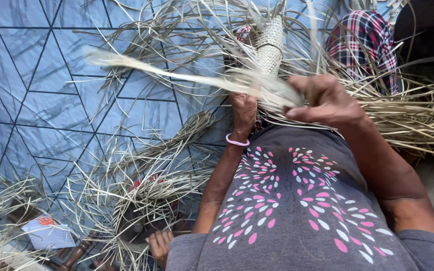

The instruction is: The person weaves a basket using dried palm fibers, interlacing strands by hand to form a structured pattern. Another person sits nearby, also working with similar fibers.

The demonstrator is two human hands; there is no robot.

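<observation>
The right hand (322, 100) is closed around one pale flat straw strip (167, 73); the left hand (243, 108) steadies one narrow woven straw tube (269, 45), though its grip cannot be told.

the person wears a grey top (297, 211) with pink and white petal dots, low in the middle of the frame. a thin pink band (237, 142) goes round the left wrist. both arms are bare. a red checked cloth (365, 37) shows at the upper right.

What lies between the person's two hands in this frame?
In the head view, a bunch of pale flat straw strips spans the gap between the left hand and the right hand, running up into the narrow woven piece above them.
</observation>
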